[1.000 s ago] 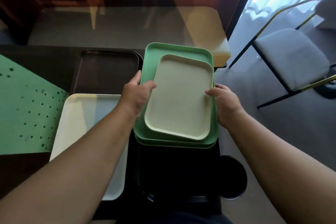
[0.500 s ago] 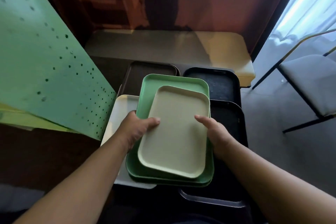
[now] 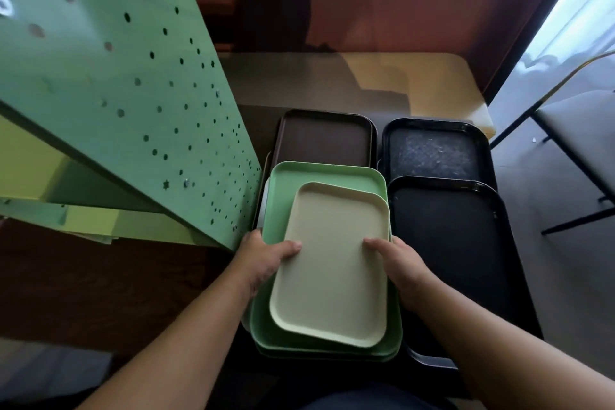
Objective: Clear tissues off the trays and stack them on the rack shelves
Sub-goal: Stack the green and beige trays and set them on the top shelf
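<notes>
I hold a stack of trays in both hands: a small beige tray [image 3: 332, 263] lies on top of a larger green tray [image 3: 319, 176]. My left hand [image 3: 266, 256] grips the stack's left edge with the thumb on the beige tray. My right hand [image 3: 399, 260] grips the right edge the same way. No tissues show on these trays. The green perforated rack [image 3: 133, 83] rises at the left, its side panel close to my left hand. A yellow-green shelf [image 3: 30, 156] shows inside the rack.
A brown tray [image 3: 324, 140] lies beyond the stack. Two black trays [image 3: 436, 150] [image 3: 456, 243] lie to the right. A white tray edge [image 3: 264, 206] peeks out under the stack's left side. A beige table [image 3: 416, 83] stands behind; a chair [image 3: 575, 130] is at far right.
The stack and both hands have shifted left toward the rack, away from over the black trays. The rack's green panel now fills much more of the left side of view.
</notes>
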{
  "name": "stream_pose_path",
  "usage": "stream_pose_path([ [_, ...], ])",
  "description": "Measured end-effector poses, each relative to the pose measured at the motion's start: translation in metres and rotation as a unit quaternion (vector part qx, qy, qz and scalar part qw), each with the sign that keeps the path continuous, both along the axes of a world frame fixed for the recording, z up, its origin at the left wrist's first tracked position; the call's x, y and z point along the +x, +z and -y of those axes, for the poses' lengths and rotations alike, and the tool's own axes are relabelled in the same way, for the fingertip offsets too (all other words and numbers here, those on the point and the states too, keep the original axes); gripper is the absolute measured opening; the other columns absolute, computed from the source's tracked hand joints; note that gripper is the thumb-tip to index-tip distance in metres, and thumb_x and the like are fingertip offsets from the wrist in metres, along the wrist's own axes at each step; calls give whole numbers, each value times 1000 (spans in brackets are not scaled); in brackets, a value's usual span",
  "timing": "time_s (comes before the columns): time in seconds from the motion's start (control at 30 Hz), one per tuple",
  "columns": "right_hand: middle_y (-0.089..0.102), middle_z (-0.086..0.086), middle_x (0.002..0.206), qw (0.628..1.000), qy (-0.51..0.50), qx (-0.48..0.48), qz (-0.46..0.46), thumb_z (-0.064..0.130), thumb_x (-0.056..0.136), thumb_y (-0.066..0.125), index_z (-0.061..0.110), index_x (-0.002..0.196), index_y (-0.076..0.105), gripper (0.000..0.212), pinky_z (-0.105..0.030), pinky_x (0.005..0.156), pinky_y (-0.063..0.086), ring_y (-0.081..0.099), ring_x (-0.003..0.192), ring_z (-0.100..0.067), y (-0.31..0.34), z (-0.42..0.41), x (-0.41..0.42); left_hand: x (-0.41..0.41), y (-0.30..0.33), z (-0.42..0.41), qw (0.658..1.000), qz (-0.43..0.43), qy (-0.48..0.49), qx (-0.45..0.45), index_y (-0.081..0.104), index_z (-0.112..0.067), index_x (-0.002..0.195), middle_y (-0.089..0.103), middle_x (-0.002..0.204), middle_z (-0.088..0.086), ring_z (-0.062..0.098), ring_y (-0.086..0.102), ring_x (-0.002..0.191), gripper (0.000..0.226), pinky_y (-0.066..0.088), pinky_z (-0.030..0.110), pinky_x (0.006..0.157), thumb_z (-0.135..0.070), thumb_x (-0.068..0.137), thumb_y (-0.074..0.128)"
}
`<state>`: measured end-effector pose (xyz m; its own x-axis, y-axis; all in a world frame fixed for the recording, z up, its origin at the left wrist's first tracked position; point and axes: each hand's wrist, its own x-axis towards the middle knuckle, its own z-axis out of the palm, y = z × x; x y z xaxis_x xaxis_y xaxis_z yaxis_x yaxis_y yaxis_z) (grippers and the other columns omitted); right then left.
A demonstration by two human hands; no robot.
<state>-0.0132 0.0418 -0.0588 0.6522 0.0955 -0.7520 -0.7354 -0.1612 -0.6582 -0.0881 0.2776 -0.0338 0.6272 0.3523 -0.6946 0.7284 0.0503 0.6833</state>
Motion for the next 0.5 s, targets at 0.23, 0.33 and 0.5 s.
stream_pose_path([
  [0.23,76,-19,111,1000,1,-18,4,25,92,73,9,125,61,39,-59,94,59,75,99,-38,-4,-7,-1,-2,1,-2,999,-21,13,-27,42,-11,145,65,129,15,37,67,109,100,54,59,97,-51,63,83],
  [0.33,76,-19,110,1000,-1,-22,-3,25,92,73,10,124,62,37,-58,93,60,76,97,-38,-3,-7,-1,-1,1,-3,999,-24,14,-29,46,-11,141,67,125,14,35,68,106,96,55,56,97,-50,62,84],
  [0.5,76,-19,111,1000,-4,-22,-6,25,92,73,11,122,63,34,-60,94,59,75,99,-39,-3,-8,1,3,-16,-9,999,-19,15,-23,41,-12,148,58,140,15,37,65,115,124,55,57,98,-61,42,81],
])
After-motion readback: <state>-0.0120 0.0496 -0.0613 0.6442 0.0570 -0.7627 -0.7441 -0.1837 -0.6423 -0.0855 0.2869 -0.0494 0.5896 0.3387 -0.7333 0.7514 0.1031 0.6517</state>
